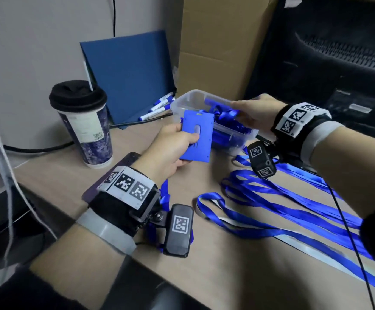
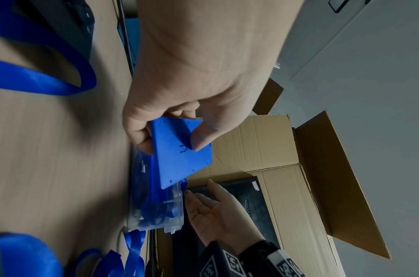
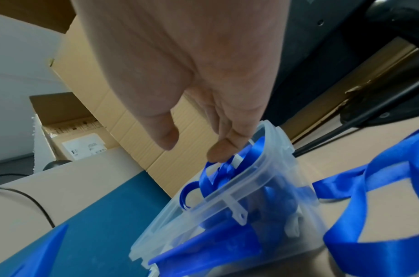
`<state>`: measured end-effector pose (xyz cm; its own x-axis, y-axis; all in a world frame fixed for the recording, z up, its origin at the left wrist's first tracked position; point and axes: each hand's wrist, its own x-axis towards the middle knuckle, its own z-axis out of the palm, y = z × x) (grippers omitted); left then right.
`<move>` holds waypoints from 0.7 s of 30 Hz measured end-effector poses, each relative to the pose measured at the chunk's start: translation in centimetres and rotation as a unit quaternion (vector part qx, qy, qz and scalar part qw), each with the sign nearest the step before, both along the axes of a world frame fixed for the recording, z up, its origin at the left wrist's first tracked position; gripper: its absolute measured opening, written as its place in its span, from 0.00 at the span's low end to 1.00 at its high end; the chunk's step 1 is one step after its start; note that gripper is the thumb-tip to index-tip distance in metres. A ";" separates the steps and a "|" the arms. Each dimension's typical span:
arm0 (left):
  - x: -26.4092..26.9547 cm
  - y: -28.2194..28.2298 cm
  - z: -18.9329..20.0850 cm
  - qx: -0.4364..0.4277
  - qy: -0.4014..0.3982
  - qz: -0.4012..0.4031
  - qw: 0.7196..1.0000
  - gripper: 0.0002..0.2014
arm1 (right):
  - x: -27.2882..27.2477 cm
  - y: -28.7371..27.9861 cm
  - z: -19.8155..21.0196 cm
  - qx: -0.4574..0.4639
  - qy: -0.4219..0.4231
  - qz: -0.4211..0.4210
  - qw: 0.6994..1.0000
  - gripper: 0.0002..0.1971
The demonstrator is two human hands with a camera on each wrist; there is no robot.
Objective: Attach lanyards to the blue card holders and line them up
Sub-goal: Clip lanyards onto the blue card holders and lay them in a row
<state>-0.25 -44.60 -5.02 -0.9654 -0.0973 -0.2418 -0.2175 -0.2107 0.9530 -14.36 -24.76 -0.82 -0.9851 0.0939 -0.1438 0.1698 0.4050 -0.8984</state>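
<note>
We hold a flat blue plastic card holder [image 1: 196, 136] in our left hand [image 1: 170, 151], lifted over the wooden worktop [image 1: 204, 253] just in front of the clear plastic box [image 1: 233, 139]. The thumb presses on its front face and the other fingers [image 2: 138, 135] curl behind it, near the lower end. We think this grip is chosen so that the slotted upper end, where a lanyard clips, is free and turned toward the box.

Our right hand [image 1: 252, 115] reaches over the far right side of the box. Its fingers [image 3: 223, 150] are loosely bent and touch a blue ribbon loop at the rim; we cannot tell if they already pinch it. Probably we want a lanyard for the holder.

The box stands without a lid at the far middle of the worktop and contains a heap of blue satin lanyards [image 3: 229, 172] with white plastic clips, and also some flat blue piece low in it, maybe another holder. Several long blue lanyards [image 1: 294, 211] lie spread on the near right part of the worktop, and one strap lies under our left wrist.
</note>
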 end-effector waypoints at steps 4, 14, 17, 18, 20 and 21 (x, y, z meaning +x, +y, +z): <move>0.8 -0.7 0.2 -0.006 0.004 0.003 1.000 0.05 | 1.4 -0.2 0.7 -0.053 0.007 -0.018 0.998 0.17; 6.8 -4.8 1.3 -0.004 0.030 0.079 0.996 0.04 | 15.4 -5.9 0.0 0.182 -0.066 0.319 0.928 0.06; 8.9 -5.5 1.5 -0.001 0.004 0.080 0.997 0.09 | 18.1 -8.5 -2.5 0.237 -0.088 0.379 0.890 0.09; 9.5 -5.8 1.6 -0.002 -0.003 0.080 0.997 0.09 | 18.6 -9.1 -3.2 0.228 -0.093 0.377 0.893 0.10; 10.6 -6.4 1.8 -0.013 -0.019 0.089 0.996 0.10 | 19.6 -10.2 -4.2 0.203 -0.079 0.366 0.905 0.13; 11.0 -6.7 1.8 -0.020 -0.025 0.095 0.995 0.09 | 20.1 -10.7 -4.4 0.207 -0.045 0.364 0.907 0.13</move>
<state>10.72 -51.34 -3.21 -0.9157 -0.2874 -0.2808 -0.2244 -0.2138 0.9507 5.74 -35.44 -5.17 -0.7943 -0.5115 -0.3279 -0.2124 0.7394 -0.6389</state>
